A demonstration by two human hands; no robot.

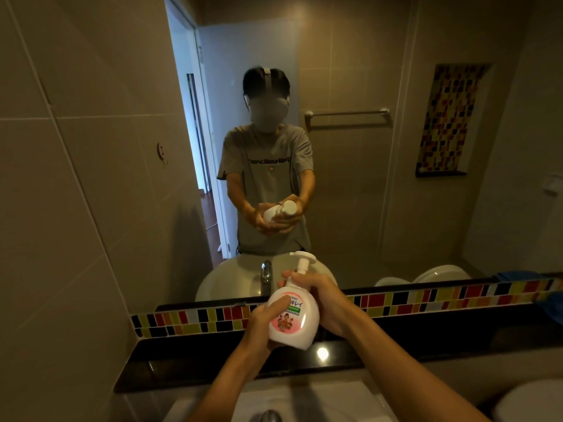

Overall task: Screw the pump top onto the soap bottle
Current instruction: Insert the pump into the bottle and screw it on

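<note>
Now both hands are holding the soap bottle [293, 316] up in the air above the counter [213, 357], in front of the mirror [350, 162]. The left hand [263, 322] is wrapping around the bottle's lower left side, its thumb lying across the printed label. The right hand [320, 296] is closing around the bottle's neck and shoulder, fingers curling about the collar of the pump top [302, 261]. That pump top is sitting on the neck and standing up above the right hand; whether its thread is fully seated cannot be told. The bottle is looking squat and rounded, of glossy pale plastic with a pinkish tint, tilting slightly, its label showing green and pink print. The pump top is white plastic, with a slim ribbed stem and a flat, broad head. Below, the counter is showing as dark polished stone, catching a bright spot of light. Behind it a strip of small glossy mosaic tiles [426, 300] in red, yellow, black and white is running along under the mirror. A metal tap [269, 417] is peeking in at the bottom edge.
</note>
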